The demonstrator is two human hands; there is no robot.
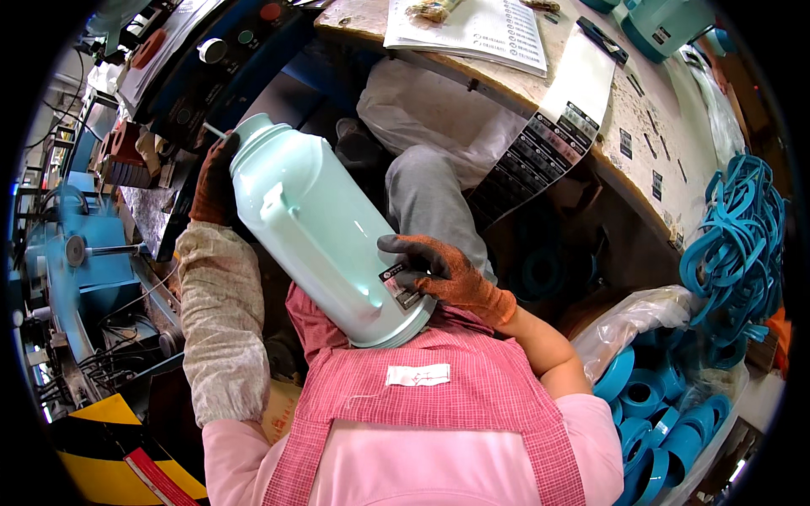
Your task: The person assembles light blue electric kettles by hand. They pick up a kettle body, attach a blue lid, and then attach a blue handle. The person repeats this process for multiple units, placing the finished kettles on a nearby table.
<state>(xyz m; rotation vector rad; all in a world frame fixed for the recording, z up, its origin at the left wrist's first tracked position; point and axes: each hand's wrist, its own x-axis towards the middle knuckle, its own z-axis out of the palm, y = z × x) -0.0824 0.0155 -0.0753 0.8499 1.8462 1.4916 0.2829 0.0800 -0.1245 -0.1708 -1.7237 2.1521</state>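
Note:
A pale mint-green vacuum jug body (pixel 325 215) lies tilted across my lap, its narrower neck up toward the left and its ringed base against the apron (pixel 354 379). My left hand (pixel 215 181), in a dark rust-coloured glove, grips the jug's side near the neck; its fingers are partly hidden. A thin pale rod sticks out beside that hand. My right hand (pixel 447 274) wears an orange glove with dark grey fingertips. Its fingers are apart and touch a small dark label (pixel 398 287) on the jug near the base. The jug's moulded handle (pixel 316 253) faces up.
A worn workbench (pixel 629 173) ahead right bears papers (pixel 468 34) and an overhanging label sheet (pixel 548 139). Teal straps (pixel 734 244) hang at right above a plastic-lined container of teal rings (pixel 645 392). Blue machinery (pixel 93 253) stands at left, a knobbed control panel (pixel 215 51) ahead left.

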